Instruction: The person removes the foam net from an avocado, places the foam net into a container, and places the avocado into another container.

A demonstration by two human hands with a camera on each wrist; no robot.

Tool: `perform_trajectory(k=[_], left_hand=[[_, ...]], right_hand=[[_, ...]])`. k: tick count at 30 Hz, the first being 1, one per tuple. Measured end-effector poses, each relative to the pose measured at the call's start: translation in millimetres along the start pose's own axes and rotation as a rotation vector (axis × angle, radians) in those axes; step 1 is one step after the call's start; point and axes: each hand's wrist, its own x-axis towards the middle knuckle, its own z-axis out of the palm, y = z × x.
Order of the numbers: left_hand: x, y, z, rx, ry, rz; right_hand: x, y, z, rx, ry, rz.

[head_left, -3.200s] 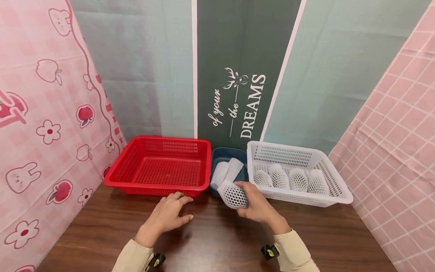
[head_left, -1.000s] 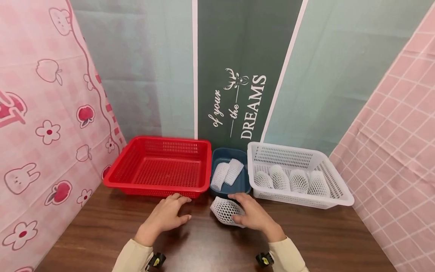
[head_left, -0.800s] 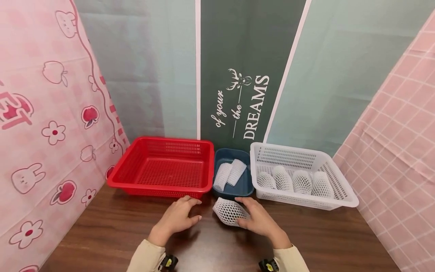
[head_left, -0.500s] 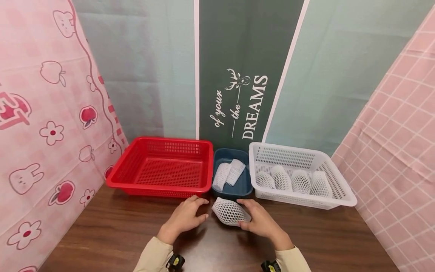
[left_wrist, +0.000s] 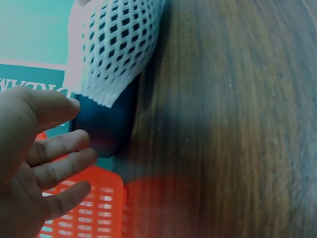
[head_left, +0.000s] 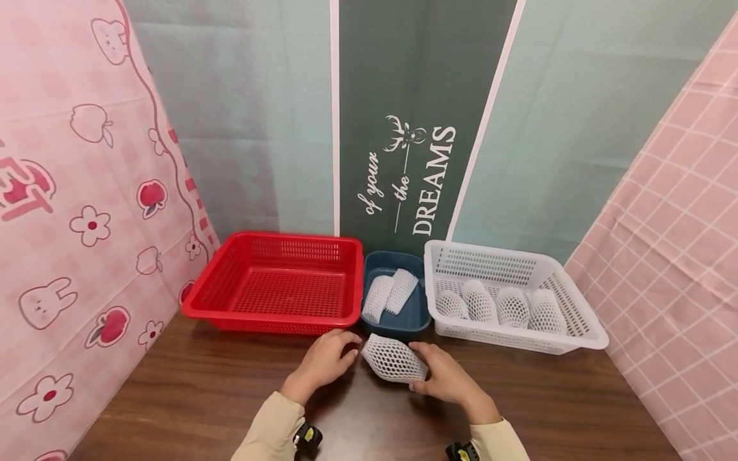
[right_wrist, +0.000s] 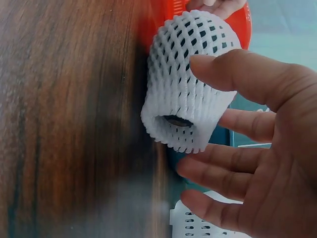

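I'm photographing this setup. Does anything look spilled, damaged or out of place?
Nothing looks spilled or damaged. One white foam-netted object might seem stray: it lies on the brown wooden table before the blue plastic bin, while four similar ones sit in the white perforated plastic basket.

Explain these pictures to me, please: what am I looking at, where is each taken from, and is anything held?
There is no robot here, just a person's left hand and right hand. The wide picture comes from a camera worn on the head, the two close ones from cameras on the left and right wrists. On the wooden table stand a red basket, a blue tray with two white net sleeves, and a white basket with four netted items. Another netted item lies between the hands; neither plainly grips it, and any touch is hard to tell.
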Motion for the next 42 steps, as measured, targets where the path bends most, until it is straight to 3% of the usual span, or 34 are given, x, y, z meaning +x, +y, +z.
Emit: perform_trajectory(k=[4, 11, 23, 31, 36, 42], left_hand=[[4.8, 0.5, 6.6, -0.027, 0.022, 0.027], [8.7, 2.8, 15.6, -0.178, 0.045, 0.041], [6.4, 5.1, 13.3, -0.366, -0.007, -0.003], [5.3, 6.6, 17.3, -0.497, -0.063, -0.056], [4.1, 7.7, 21.0, -0.536, -0.102, -0.073], [3.7, 7.2, 27.0, -0.517, -0.114, -0.05]], right_hand=[[-0.9, 4.4, 0.9, 0.001, -0.016, 0.036], [0.2, 9.0, 0.3, 0.038, -0.008, 0.032], [5.6, 8.4, 3.3, 0.098, 0.009, 0.055], [8.6, 7.9, 4.1, 0.037, 0.062, 0.022], [8.3, 7.5, 4.1, -0.001, 0.095, 0.011], [8.7, 7.1, 6.2, -0.036, 0.132, 0.004]])
